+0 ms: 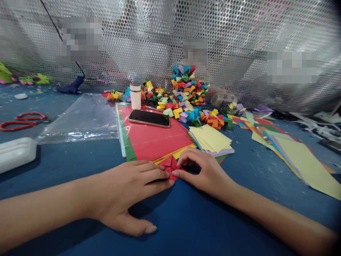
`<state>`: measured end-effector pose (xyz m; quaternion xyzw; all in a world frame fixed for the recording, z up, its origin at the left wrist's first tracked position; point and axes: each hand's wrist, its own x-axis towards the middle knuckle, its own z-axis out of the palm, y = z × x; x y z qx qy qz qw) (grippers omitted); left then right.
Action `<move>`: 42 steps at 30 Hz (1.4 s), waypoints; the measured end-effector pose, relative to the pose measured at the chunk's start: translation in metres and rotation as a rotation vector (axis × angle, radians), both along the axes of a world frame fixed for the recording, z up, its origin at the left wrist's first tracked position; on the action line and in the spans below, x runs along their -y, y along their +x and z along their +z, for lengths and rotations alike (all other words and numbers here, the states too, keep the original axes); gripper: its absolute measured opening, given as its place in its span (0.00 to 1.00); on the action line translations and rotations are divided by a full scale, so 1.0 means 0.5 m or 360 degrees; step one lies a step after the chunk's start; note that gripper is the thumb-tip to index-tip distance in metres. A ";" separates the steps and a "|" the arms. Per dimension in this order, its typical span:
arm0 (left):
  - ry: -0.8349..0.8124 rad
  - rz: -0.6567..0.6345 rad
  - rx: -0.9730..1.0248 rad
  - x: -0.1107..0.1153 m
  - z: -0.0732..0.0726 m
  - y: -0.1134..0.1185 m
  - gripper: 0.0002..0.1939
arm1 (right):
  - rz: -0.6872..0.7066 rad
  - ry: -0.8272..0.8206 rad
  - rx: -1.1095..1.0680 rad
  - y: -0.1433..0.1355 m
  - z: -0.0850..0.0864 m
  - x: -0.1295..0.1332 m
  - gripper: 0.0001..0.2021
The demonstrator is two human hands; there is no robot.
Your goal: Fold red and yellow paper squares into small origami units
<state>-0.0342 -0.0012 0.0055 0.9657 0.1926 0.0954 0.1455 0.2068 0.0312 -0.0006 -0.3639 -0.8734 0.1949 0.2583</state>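
A small folded piece of red paper (172, 164) lies on the blue table, just in front of a stack of coloured sheets. My left hand (133, 188) rests flat with its fingertips on the paper's left side, the thumb spread away on the table. From the right, my right hand (202, 172) pinches the paper's right edge between thumb and index finger. Crease lines cross near the middle of the red paper. Behind it are larger red sheets (154, 137) and a pile of pale yellow squares (211, 138).
A phone (149, 118) and a white cylinder (135, 96) stand or lie on the red sheets. Folded paper pieces are stacked in a colourful tower (183, 85). Red-handled scissors (25, 121) and a white case (16, 153) are left; paper strips (306, 160) are right.
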 end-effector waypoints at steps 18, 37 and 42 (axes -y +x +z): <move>-0.0004 0.0082 -0.0048 0.003 0.003 0.008 0.38 | -0.0276 0.0068 0.0060 0.009 -0.008 -0.015 0.10; -0.0003 0.0093 -0.0064 0.007 0.003 0.008 0.38 | 0.0478 0.0376 0.0003 0.038 -0.003 0.005 0.03; -0.0005 0.0081 -0.0054 0.006 0.003 0.008 0.34 | 0.0569 0.0452 0.0005 0.036 0.003 0.011 0.04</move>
